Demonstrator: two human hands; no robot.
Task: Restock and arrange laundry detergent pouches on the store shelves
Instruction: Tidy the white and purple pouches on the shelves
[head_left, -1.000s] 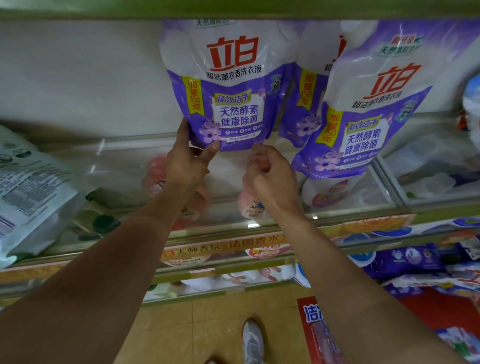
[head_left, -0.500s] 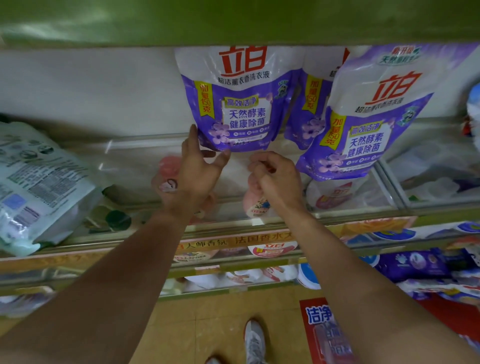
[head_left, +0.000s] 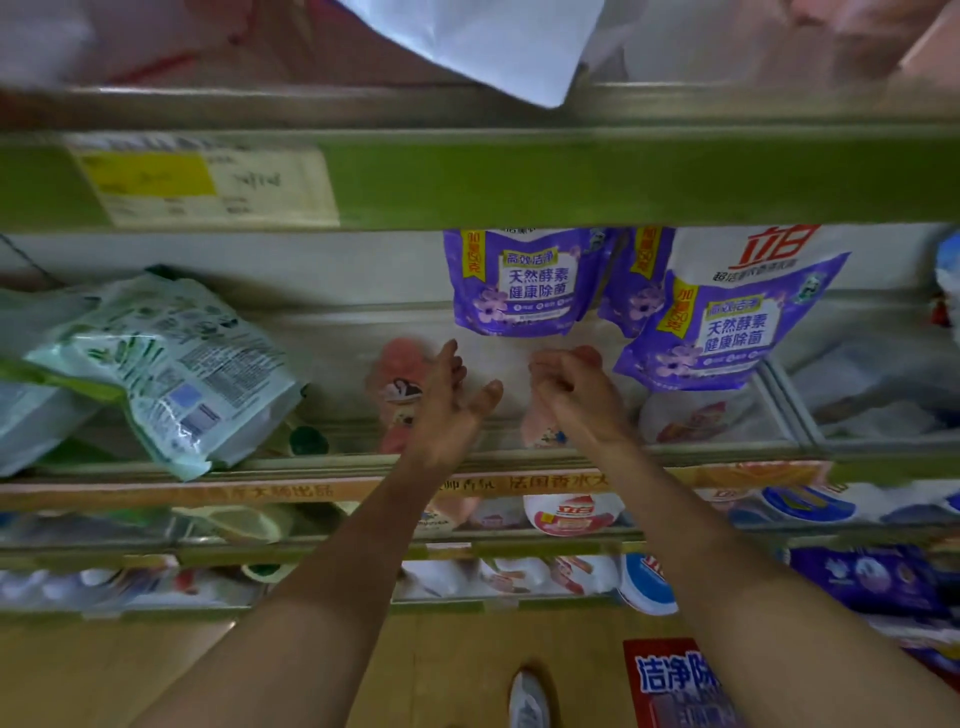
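Store shelving fills the view, tier over tier, seen from above and close. Green shelf edge (head_left: 571, 176) crosses the top, carrying a yellow and white price label (head_left: 208, 182); picture is blurred there. Yellowish floor (head_left: 441, 670) below, with a red floor sticker (head_left: 670, 680) and one pale shoe (head_left: 527, 701).

Middle shelf (head_left: 322, 338), clear front rail. Left end: green-and-white pouch (head_left: 171, 364) lying tilted, back print up, hanging partly over the rail. Right of centre: three purple detergent pouches standing upright at the back. Front right pouch (head_left: 727, 312) leans left and overlaps the middle pouch (head_left: 631, 280), mostly hidden. Left purple pouch (head_left: 524, 280) stands just above the hands, top cut off by the green edge. Pink bottles (head_left: 400, 384) show through the shelf, behind the hands.

Both forearms reach up from below. Left hand (head_left: 452, 400) open, fingers spread, thumb out to the right, just under the left purple pouch, not touching it. Right hand (head_left: 571, 384) curled into a loose fist, gripping nothing visible, close beside the front right pouch's lower corner.

Lower shelves hold white and blue packs, blurred.
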